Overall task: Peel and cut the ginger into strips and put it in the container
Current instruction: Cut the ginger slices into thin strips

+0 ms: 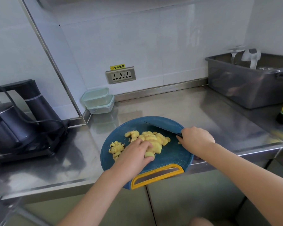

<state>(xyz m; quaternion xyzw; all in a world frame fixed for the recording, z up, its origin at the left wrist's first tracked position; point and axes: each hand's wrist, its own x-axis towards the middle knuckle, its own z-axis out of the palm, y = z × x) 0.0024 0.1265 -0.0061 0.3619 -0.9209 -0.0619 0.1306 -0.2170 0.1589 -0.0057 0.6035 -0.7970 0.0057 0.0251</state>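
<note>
On the round blue cutting board [170, 154] at the tabletop's near edge, peeled ginger slices [155, 139] are pinched by the curled left hand [136, 154]. A black knife [162, 127] is gripped by the right hand [196, 137], its blade angled far-left. Two stacked lidded containers [99, 100] stand in the far corner.

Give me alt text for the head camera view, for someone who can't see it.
A person's left hand holds ginger slices on a round blue cutting board while the right hand grips a dark knife just beyond them. Two stacked lidded containers sit at the back of the steel counter.
</note>
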